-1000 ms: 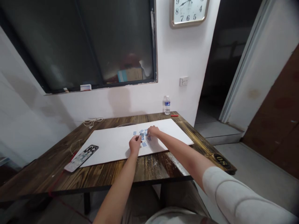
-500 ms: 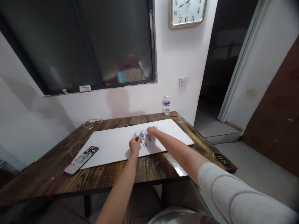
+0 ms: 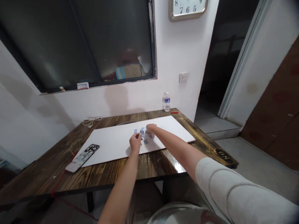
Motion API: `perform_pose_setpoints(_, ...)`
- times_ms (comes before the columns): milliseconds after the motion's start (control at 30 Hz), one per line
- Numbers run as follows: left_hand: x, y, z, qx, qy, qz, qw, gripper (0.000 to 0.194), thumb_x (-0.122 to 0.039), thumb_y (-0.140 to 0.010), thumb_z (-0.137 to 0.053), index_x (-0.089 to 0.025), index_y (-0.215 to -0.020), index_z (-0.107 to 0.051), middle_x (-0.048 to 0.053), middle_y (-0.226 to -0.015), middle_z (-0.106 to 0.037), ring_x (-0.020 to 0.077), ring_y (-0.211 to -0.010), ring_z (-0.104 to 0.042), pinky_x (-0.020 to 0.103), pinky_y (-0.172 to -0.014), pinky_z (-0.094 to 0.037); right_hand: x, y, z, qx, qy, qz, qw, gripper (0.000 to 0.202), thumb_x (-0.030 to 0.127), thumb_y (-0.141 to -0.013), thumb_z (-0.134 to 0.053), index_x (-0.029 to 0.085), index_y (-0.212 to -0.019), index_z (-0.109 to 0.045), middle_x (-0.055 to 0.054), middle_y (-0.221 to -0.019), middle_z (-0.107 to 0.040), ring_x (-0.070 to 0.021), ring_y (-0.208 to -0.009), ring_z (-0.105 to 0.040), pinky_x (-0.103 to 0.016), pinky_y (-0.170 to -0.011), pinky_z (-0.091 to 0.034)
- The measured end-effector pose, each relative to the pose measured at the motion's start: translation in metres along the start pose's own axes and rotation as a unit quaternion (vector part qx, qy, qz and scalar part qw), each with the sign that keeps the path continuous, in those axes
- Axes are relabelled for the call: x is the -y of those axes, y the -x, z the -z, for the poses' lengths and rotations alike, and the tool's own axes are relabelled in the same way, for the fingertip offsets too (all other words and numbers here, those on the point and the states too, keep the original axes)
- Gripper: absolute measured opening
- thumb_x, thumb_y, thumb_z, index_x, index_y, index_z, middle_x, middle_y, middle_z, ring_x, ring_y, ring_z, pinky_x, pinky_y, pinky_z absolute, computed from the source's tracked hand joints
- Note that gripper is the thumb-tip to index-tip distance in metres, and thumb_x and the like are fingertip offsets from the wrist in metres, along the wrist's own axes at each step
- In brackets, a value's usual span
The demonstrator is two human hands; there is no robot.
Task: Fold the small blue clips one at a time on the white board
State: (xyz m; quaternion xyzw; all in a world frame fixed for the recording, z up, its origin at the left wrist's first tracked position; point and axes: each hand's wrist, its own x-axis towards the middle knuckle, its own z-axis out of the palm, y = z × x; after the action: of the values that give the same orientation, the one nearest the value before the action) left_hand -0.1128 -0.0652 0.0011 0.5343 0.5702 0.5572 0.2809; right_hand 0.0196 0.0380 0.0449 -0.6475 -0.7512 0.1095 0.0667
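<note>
Hands meet near the centre of the frame: the left hand (image 3: 135, 141) has its thumb and fingertips drawn close together, the right hand (image 3: 150, 128) is bent downward with its fingers mostly hidden, and whether either pinches something is too small to tell. From the left, a phone (image 3: 83, 157) lies slantwise across the left edge of a white board (image 3: 112, 146), partly on the dark wooden desk (image 3: 105, 174). Above it, at the back of the desk, sits a coiled white cable (image 3: 92, 120). A broad stretch of board gives the left hand room toward the phone, while a strip of wood runs between the board's front edge and the desk's front edge. Small blue pieces (image 3: 145, 142) lie mid-board, bunched in the narrow gap between the hands, one just beyond the left hand and others just below the right. Right of the right hand, more board stretches to its right edge, leaving room sideways. Past the back right corner of the board, a clear bottle (image 3: 167, 102) stands near the wall beside a slim red item (image 3: 174, 112). Farther right, a round badge (image 3: 223, 155) marks the desk's near corner, inside its right edge.
</note>
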Motion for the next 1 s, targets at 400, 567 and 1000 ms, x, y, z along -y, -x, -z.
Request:
perform_pose_setpoints(400,0.004,-0.001,0.001,-0.018,0.015,0.015,1.0,0.03,-0.045,-0.071,-0.062,-0.018,-0.081,-0.067,0.003,-0.066,-0.066,0.0166,-0.059,-0.065,0.02,-0.043,-0.042,-0.01,0.03,0.022,-0.028,-0.116,0.086,0.989,0.028,0.03,-0.074,-0.075,0.02,-0.1,-0.075,-0.004,-0.091,-0.075,-0.0154,-0.078,-0.067,-0.019,-0.063,-0.047)
perform_pose_setpoints(567,0.006,-0.003,0.002,-0.04,0.015,0.026,0.999,0.027,-0.042,-0.072,-0.062,-0.018,-0.082,-0.068,0.002,-0.067,-0.066,0.0159,-0.059,-0.065,0.019,-0.044,-0.042,-0.012,0.047,0.025,-0.095,-0.31,0.085,0.942,0.023,0.035,-0.077,-0.071,0.015,-0.085,-0.077,-0.005,-0.079,-0.074,-0.0134,-0.064,-0.062,-0.021,-0.052,-0.042)
perform_pose_setpoints(1000,-0.002,-0.004,0.001,0.031,0.08,0.002,0.996,0.041,-0.052,-0.064,-0.071,-0.014,-0.08,-0.071,0.005,-0.063,-0.068,0.0159,-0.057,-0.064,0.021,-0.048,-0.043,-0.01,0.061,-0.026,-0.117,-0.502,0.08,0.853,0.038,0.049,-0.057,-0.081,0.015,-0.064,-0.067,-0.002,-0.065,-0.068,-0.0121,-0.06,-0.058,-0.021,-0.055,-0.04)
